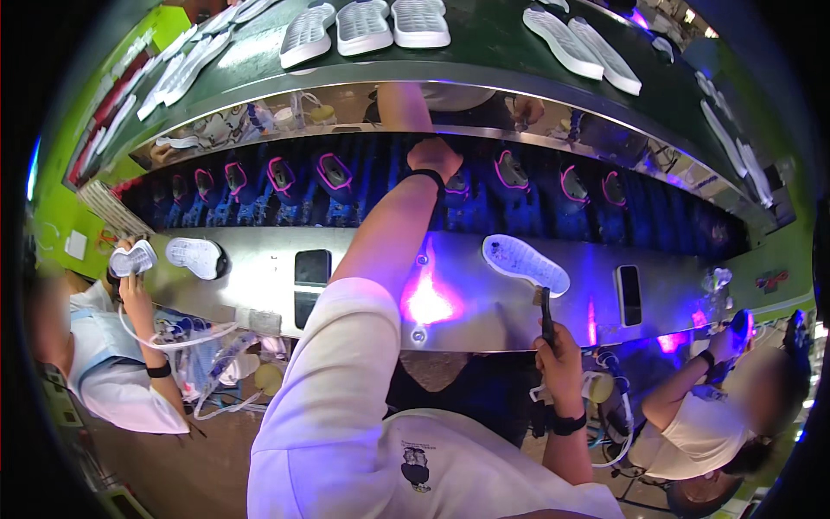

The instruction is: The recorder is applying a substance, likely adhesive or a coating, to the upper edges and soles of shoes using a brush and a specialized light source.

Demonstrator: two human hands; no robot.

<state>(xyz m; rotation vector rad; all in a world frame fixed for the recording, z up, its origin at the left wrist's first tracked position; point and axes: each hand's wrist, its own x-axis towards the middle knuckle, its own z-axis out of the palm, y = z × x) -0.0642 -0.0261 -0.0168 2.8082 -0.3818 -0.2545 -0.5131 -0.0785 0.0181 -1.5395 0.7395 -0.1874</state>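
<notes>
My left arm stretches forward over the metal bench, and my left hand is closed at the dark trough beyond it. Its fingers curl away from view, so what they hold is hidden. Just beside that wrist is a dark shoe upper with a pink-edged opening. Lower right, my right hand grips a brush by its black handle. The brush's brown bristles meet the near end of a white shoe sole lying on the bench.
More pink-trimmed uppers line the trough. Above it, a green conveyor carries white soles. Phones lie on the metal bench. Co-workers sit at both sides; the left one holds a sole.
</notes>
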